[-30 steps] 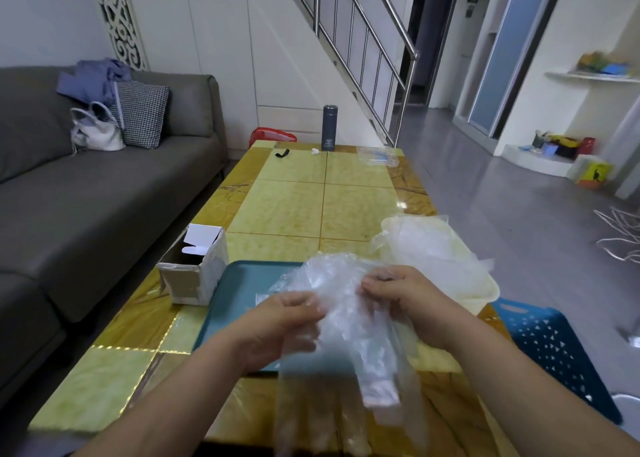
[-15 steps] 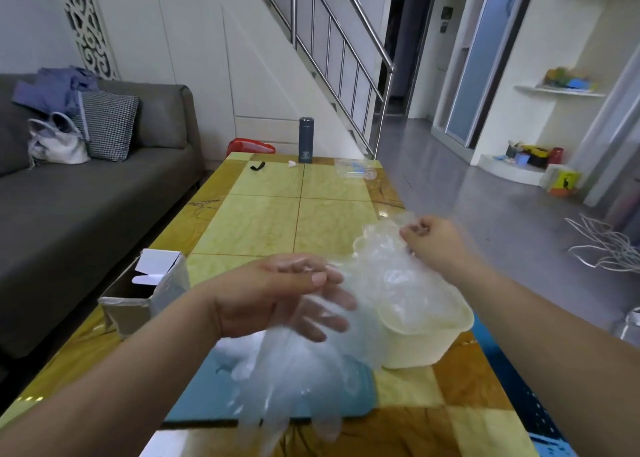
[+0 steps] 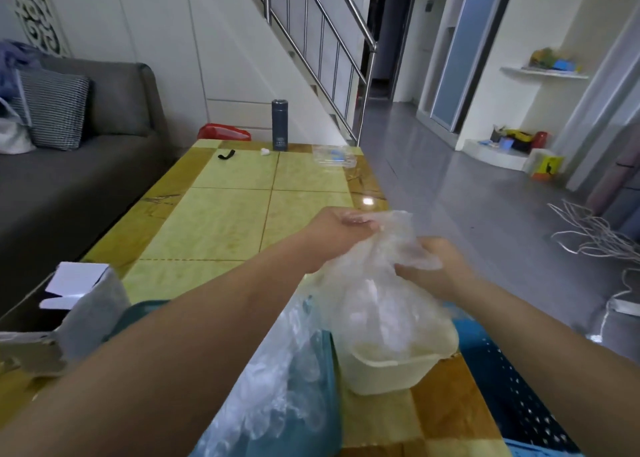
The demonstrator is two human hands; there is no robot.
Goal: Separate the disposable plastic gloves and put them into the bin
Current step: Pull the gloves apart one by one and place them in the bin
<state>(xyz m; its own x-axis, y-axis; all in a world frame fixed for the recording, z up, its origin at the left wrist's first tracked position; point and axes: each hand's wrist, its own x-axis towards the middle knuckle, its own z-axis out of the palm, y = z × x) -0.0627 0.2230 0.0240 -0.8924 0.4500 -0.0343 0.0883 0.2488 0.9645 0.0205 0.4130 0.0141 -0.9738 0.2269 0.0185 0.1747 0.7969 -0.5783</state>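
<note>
Since half a second ago the left hand (image 3: 341, 228) has crossed from above the tray to the right, and both hands now meet over the bin. The left hand pinches the upper edge of a thin, crinkled, transparent disposable plastic glove (image 3: 374, 283) with curled fingers. The right hand (image 3: 441, 271) grips the same film lower down, its fingers curled and partly veiled by the plastic. The glove hangs between them as a cloudy bunch, and its lower end drops into the cream rectangular plastic bin (image 3: 381, 377). More clear gloves lie in a loose heap (image 3: 277, 380) on the teal plastic tray (image 3: 147, 309), just left of the bin.

The bin and tray sit on the glossy yellow-green tiled tabletop (image 3: 221, 221). An open grey-and-white cardboard box (image 3: 86, 314) stands at its left edge and a dark grey cylindrical flask (image 3: 280, 125) at its far end. A blue perforated plastic basket (image 3: 502, 380) stands below the tabletop's right edge. A grey fabric sofa (image 3: 69, 186) runs along the left, and a steel-railed staircase (image 3: 322, 40) rises behind.

The left forearm covers much of the tray. How many gloves are bunched between the hands cannot be made out, and the film hides the bin's contents.
</note>
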